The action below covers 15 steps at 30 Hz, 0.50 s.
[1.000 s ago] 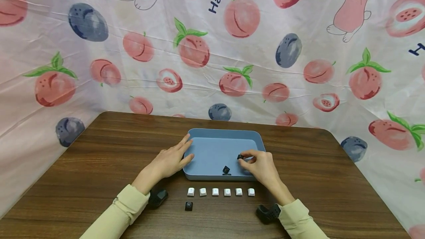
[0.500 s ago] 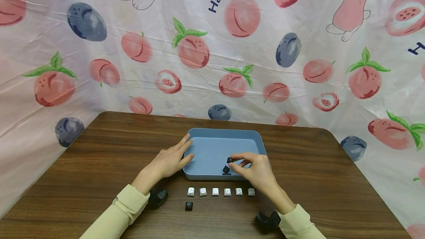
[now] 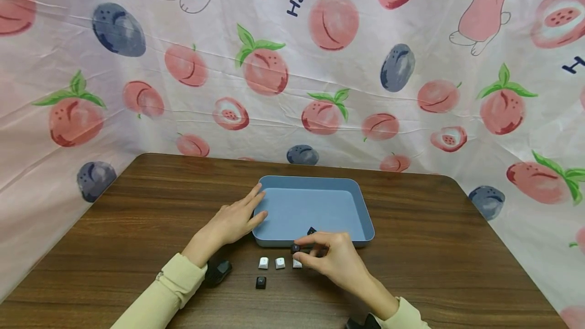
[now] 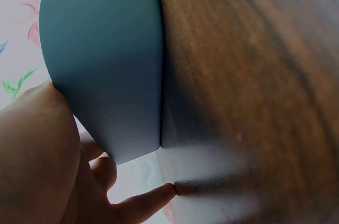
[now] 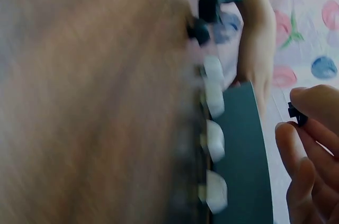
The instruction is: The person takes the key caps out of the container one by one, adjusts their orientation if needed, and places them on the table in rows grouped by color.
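Note:
My right hand (image 3: pixel 335 260) pinches a black keycap (image 3: pixel 295 249) between thumb and fingertips, over the front rim of the blue tray (image 3: pixel 315 207). In the right wrist view the same keycap (image 5: pixel 297 114) shows between the fingers. Another black keycap (image 3: pixel 312 230) lies inside the tray near its front wall, partly covered by this hand. My left hand (image 3: pixel 230 222) rests with spread fingers at the tray's left side. White keycaps (image 3: pixel 263 263) stand in a row in front of the tray, some hidden behind the right hand. A single black keycap (image 3: pixel 261 282) sits below the row's left end.
The tray stands on a brown wooden table (image 3: pixel 173 207). A black wrist camera (image 3: pixel 218 271) is at the left wrist, another (image 3: pixel 364 323) at the right. Behind the table hangs a fruit-printed curtain (image 3: pixel 274 131).
My right hand has carried the black keycap left and toward me, from inside the tray to its front rim. The left hand has stayed at the tray's side.

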{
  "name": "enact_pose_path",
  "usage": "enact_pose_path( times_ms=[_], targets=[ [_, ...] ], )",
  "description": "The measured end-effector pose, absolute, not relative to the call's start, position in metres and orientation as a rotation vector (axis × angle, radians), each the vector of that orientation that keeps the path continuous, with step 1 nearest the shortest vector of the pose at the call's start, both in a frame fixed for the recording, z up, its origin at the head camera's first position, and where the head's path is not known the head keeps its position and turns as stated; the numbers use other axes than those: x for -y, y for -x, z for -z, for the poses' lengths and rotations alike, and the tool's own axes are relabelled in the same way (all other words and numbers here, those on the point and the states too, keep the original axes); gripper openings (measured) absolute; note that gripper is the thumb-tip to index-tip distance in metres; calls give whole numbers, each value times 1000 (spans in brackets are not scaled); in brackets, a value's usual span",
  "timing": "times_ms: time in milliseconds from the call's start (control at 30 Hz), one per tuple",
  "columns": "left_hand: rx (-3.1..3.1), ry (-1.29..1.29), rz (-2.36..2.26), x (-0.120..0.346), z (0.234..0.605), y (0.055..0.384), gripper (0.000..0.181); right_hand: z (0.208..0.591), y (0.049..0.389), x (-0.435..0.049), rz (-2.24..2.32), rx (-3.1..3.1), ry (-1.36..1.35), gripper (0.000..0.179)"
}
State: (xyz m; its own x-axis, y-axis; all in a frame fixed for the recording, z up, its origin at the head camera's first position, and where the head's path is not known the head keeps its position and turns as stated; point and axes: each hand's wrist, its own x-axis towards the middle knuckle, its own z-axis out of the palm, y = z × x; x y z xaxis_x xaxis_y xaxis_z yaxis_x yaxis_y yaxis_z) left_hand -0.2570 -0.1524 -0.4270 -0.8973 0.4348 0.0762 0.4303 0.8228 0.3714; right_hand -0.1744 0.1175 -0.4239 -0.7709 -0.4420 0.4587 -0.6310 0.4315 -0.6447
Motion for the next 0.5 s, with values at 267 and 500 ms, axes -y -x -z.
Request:
enact_pose_path(
  times_ms=[267, 500],
  targets=[
    [-2985, -705, -605, 153, 425, 256, 63, 436, 161, -101, -1249, 2526, -987, 16],
    [-2991, -703, -595, 153, 424, 256, 63, 441, 154, -95, -1216, 2673, -915, 16]
  ],
)
